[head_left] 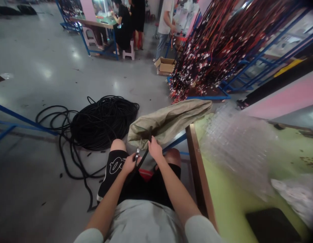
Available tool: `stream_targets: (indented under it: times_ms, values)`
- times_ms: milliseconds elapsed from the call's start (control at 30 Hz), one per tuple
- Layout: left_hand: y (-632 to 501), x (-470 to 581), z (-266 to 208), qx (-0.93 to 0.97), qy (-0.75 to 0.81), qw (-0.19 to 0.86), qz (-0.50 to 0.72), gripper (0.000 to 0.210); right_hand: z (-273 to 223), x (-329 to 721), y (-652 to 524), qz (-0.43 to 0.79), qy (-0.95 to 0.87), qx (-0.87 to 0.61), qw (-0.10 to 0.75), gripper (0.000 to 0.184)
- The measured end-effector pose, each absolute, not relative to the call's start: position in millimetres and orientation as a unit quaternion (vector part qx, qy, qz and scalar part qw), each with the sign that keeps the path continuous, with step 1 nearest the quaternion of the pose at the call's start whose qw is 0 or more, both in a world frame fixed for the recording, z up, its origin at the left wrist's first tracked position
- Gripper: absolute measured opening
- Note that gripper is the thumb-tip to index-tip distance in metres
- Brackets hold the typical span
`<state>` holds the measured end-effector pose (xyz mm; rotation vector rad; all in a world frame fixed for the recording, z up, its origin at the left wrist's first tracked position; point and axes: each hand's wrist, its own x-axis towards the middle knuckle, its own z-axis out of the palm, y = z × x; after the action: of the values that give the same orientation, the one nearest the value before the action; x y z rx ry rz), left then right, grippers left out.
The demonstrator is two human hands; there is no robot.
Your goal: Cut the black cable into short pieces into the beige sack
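Over my lap, my left hand point(130, 164) is closed around a small hand tool point(137, 154) with a shiny metal front; its exact kind is too small to tell. My right hand point(154, 148) grips a black cable point(144, 158) near its upper end. That cable runs down past the tool towards my left hand and lap. Just beyond both hands lies a beige woven sack point(171, 116), its near end slack and gaping below the cable's tip. A big coil of black cable point(103, 121) lies on the floor to the left, loose loops trailing towards my leg.
A green-topped table point(222, 189) with a brown edge stands close on my right, bearing bubble wrap point(237, 148) and a dark flat object point(273, 224). A rack hung with wires point(209, 50) stands ahead. Further off are a cardboard box point(166, 66) and several people.
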<state>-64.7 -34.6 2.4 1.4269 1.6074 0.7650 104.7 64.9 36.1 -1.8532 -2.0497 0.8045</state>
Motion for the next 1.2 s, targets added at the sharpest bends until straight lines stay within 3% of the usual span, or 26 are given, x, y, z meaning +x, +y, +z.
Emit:
stream_targets:
  times_ms: [67, 300, 433, 533, 600, 767, 900, 1033, 1200]
  values:
    - [-32.0, -65.7, 3.3, 0.567, 0.643, 0.413, 0.308, 0.040, 34.9, 95.5, 77.9, 0.266, -0.691, -0.666, 0.088, 0.031]
    - [-36.2, -59.0, 10.7, 0.614, 0.619, 0.391, 0.295, 0.048, 9.9, 123.9, -4.9, 0.270, -0.659, -0.699, 0.062, 0.017]
    - [-15.7, -58.1, 13.3, 0.705, 0.577, 0.331, 0.245, 0.051, 8.2, 136.7, -51.8, 0.282, -0.654, -0.695, 0.104, 0.022]
    - [14.9, -60.6, 8.0, 0.694, 0.631, 0.308, 0.156, 0.044, 20.8, 138.3, -37.8, 0.272, -0.686, -0.647, 0.192, 0.030]
    - [30.1, -62.3, 0.5, 0.684, 0.653, 0.312, 0.087, 0.043, 31.4, 141.4, -9.2, 0.248, -0.702, -0.635, 0.207, 0.034]
    - [36.5, -65.9, -15.3, 0.680, 0.675, 0.286, -0.026, 0.054, 43.6, 157.4, 55.2, 0.218, -0.713, -0.652, 0.138, 0.037]
    - [29.9, -75.4, -20.3, 0.704, 0.643, 0.301, -0.034, 0.059, 38.0, 159.2, 66.6, 0.199, -0.733, -0.644, 0.090, 0.040]
    - [17.9, -82.9, -28.0, 0.752, 0.582, 0.304, -0.061, 0.057, 34.8, 159.1, 71.8, 0.165, -0.696, -0.699, 0.004, 0.031]
    - [20.8, -65.7, -19.4, 0.757, 0.583, 0.293, 0.033, 0.045, 41.8, 178.5, 61.8, 0.153, -0.656, -0.739, -0.015, 0.025]
